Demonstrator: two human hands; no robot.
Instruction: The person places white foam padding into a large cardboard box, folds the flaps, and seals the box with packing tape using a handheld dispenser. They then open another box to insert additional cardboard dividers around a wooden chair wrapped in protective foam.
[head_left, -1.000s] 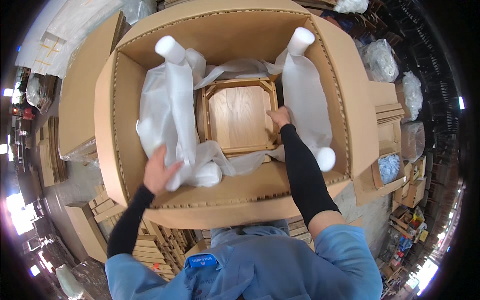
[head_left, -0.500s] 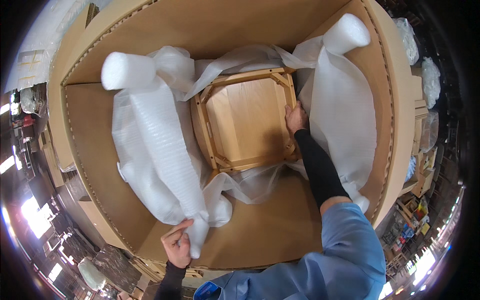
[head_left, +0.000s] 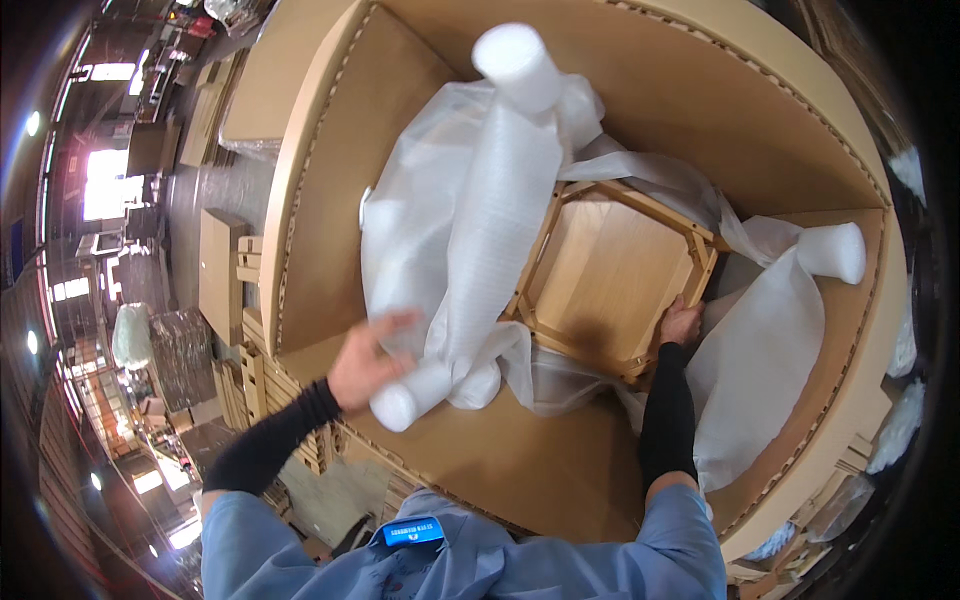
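Note:
A square wooden frame with corner braces (head_left: 537, 300) surrounds a light wood panel (head_left: 605, 275). It lies inside a big cardboard box (head_left: 330, 190), among white foam wrap. My right hand (head_left: 682, 323) is closed round the frame's right edge. On the left, my left hand (head_left: 370, 362) is slightly blurred, its fingers stretched apart beside a foam-wrapped bundle (head_left: 500, 200). One rounded white end of that bundle (head_left: 400, 405) sits just below the hand; whether they touch is unclear. Another foam-wrapped piece (head_left: 775, 325) slants along the right side.
The tall corrugated walls of the box rise all round, and its near edge runs in front of my body. Outside at left are flat cardboard stacks (head_left: 220, 265) and a plastic-wrapped pile (head_left: 180, 355). Clear plastic bags (head_left: 895, 440) lie beyond the right wall.
The view has turned, so the box appears rotated and shifted right. My left hand has let go of the foam-wrapped end and spread its fingers. My right hand still grips the frame.

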